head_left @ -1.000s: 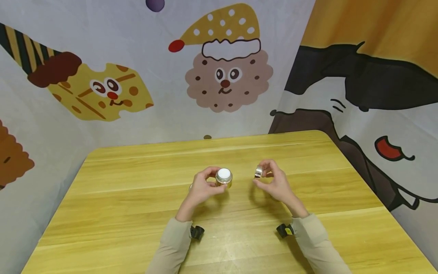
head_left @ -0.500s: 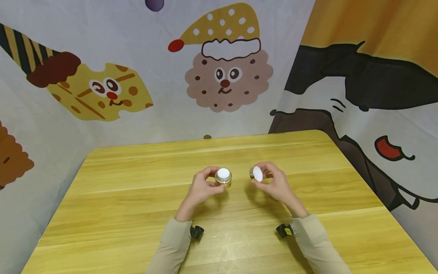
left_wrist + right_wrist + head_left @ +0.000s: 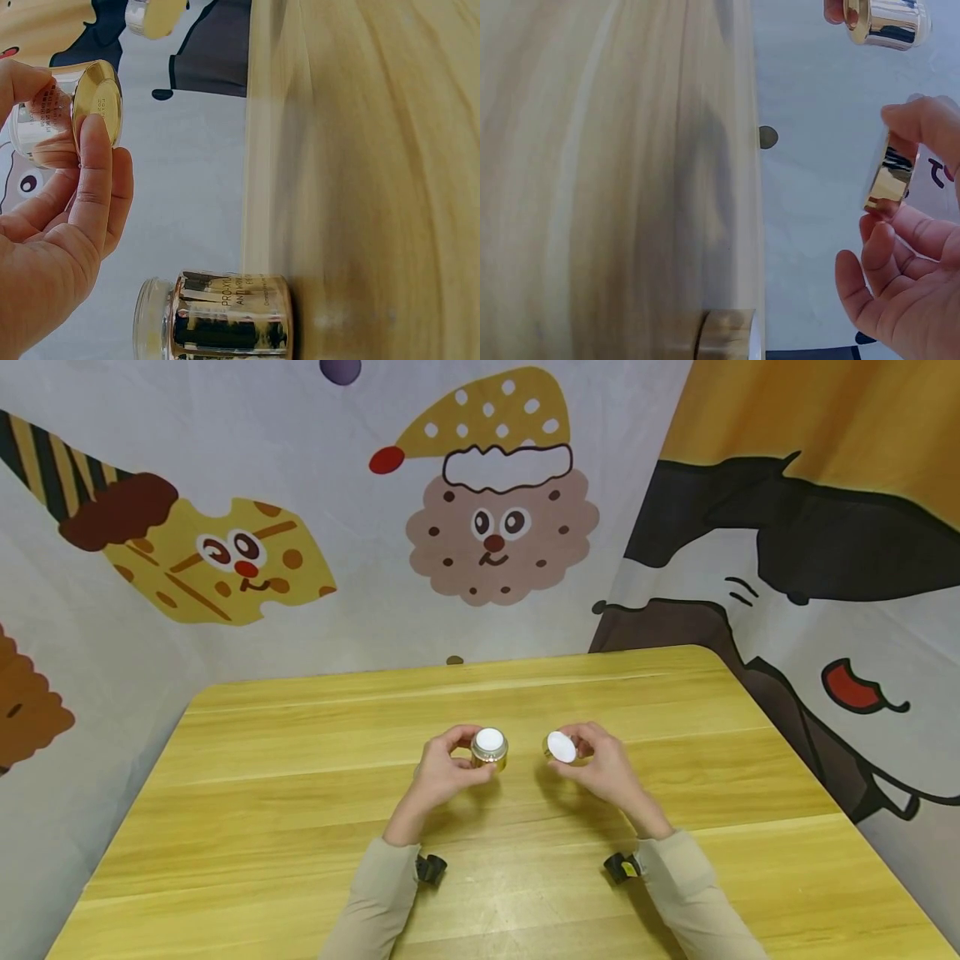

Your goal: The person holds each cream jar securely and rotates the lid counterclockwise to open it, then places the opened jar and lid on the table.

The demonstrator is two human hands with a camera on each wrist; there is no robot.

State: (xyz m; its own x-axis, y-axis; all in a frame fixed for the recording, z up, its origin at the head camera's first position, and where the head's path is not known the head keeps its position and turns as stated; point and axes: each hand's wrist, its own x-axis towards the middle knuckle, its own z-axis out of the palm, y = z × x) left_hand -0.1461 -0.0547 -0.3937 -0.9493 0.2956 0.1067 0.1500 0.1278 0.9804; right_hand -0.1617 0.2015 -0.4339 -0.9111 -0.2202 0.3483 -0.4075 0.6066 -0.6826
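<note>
My left hand [image 3: 442,772] grips a gold cosmetic jar [image 3: 490,750] above the table, its white top facing up with the cap off. In the left wrist view, fingertips touch the shiny base of this jar [image 3: 97,105]. To its right, my right hand [image 3: 603,768] pinches a gold lid [image 3: 561,747] by its rim, with the white inner side turned up and tilted. Lid and jar are apart. A second gold jar [image 3: 232,315] with dark lettering stands on the table in the left wrist view, mostly hidden behind my left hand in the head view.
Another gold lid [image 3: 727,337] with a white face lies on the table at the bottom of the right wrist view. The wooden table [image 3: 262,827] ends at a cartoon-printed cloth [image 3: 360,635] behind it.
My right hand has turned the lid from nearly edge-on until its white inner side shows, and it has moved slightly left. The left hand and jar stay almost still.
</note>
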